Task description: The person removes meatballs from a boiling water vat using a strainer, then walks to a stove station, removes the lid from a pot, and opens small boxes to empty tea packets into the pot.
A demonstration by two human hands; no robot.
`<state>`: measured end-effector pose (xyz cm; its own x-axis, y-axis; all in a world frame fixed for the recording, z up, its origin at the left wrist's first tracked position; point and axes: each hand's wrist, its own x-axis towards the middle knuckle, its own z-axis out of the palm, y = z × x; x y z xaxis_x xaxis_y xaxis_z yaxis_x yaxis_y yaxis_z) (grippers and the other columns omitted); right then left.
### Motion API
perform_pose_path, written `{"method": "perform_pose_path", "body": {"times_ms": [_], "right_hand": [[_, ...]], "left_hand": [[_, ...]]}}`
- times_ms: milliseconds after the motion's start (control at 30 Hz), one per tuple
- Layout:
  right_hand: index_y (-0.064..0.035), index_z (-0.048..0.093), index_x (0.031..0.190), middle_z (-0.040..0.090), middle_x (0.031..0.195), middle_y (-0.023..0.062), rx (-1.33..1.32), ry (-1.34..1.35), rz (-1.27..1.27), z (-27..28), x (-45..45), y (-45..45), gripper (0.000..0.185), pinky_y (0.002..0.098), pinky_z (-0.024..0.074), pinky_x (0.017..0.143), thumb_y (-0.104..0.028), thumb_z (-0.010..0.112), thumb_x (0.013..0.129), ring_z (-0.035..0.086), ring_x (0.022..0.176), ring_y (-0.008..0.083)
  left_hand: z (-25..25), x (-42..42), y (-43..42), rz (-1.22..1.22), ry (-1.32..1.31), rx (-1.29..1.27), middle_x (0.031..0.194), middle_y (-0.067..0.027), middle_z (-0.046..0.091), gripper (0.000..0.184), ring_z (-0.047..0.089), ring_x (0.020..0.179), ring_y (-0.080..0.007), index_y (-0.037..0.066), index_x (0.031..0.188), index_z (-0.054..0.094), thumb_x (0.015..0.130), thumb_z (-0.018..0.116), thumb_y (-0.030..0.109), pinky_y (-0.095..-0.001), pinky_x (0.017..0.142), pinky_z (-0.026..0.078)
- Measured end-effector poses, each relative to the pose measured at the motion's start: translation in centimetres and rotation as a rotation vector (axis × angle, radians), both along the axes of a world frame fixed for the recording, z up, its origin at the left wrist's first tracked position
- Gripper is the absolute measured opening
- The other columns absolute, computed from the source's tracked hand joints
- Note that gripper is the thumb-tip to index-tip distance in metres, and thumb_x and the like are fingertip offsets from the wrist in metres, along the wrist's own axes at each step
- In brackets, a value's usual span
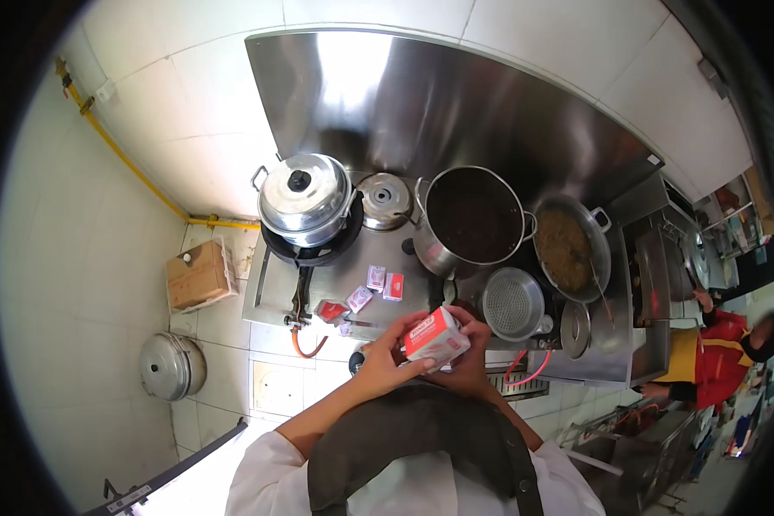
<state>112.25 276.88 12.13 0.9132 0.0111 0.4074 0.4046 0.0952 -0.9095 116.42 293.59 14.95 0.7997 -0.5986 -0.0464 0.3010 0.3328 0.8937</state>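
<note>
My left hand [381, 365] and my right hand [472, 353] are both closed around a red-and-white box [437, 337], held tilted in front of my chest. The print on it is too small to read. Beyond my hands, on the steel stove top [344, 268], lie smaller red-and-white packets: an upright-looking packet [376, 276], a redder packet [393, 286] beside it, and a slanted packet [359, 299]. Near the front edge rests a red, open-looking packet [330, 310]. My fingers partly cover the held box's sides.
Behind the packets stand a lidded pot [304, 199], a deep stockpot [476, 215] of dark liquid and a wide pan [572, 249] of brown food. A perforated strainer [513, 303] sits right of my hands. Another person [724, 359] in red stands far right. A cardboard box [199, 277] is at left.
</note>
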Motion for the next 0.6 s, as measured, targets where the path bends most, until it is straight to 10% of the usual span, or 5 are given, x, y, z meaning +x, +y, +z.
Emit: {"method": "perform_pose_path", "body": {"times_ms": [600], "right_hand": [[-0.007, 0.046, 0.129, 0.042, 0.135, 0.0146, -0.509, 0.151, 0.069, 7.9, 1.9, -0.8, 0.07, 0.0315, 0.0508, 0.085, -0.007, 0.079, 0.067, 0.053, 0.113, 0.0229]], "left_hand": [[1.8, 2.3, 2.2, 0.168, -0.619, 0.398, 0.116, -0.0136, 0.058, 0.06, 0.057, 0.109, -0.0235, 0.003, 0.118, 0.051, 0.064, 0.077, 0.006, -0.0332, 0.093, 0.045]]}}
